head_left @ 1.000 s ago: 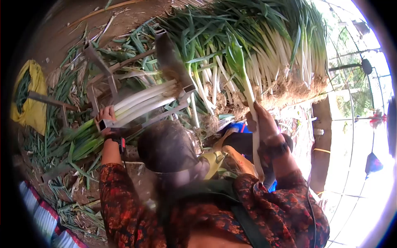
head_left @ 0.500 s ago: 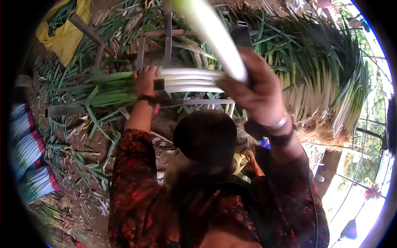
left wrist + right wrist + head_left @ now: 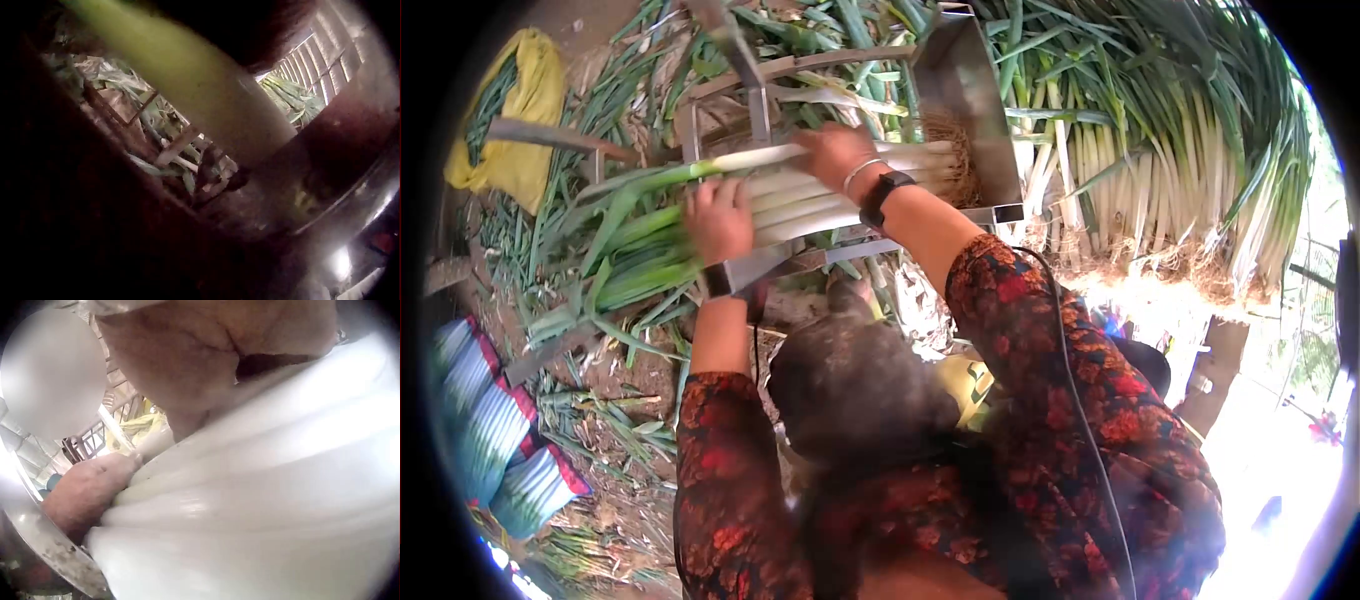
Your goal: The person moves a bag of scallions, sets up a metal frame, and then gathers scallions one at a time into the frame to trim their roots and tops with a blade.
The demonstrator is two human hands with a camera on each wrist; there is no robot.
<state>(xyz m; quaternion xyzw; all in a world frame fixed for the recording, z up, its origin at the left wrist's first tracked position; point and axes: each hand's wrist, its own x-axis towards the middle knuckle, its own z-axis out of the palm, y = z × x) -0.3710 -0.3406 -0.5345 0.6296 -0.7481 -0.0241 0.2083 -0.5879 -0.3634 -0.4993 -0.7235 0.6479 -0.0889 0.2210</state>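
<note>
A bunch of leeks lies lengthwise in a metal rack, roots against its right end plate, green leaves trailing left. My left hand holds the bunch where white turns to green, fingers over the stalks. Farther right, my right hand grips the leek along the bunch's far side. The right wrist view has white stalks filling the lower right, under my right hand, with my left hand beyond. A pale green stalk crosses the dark left wrist view.
More leeks with roots are piled at the back right. Loose leaves cover the ground at left, near a yellow sack and striped bags. Another person's head is just below the rack.
My right hand has carried a leek from the right over to the rack, and that leek now lies with the bunch. The left hand has stayed on the stalks.
</note>
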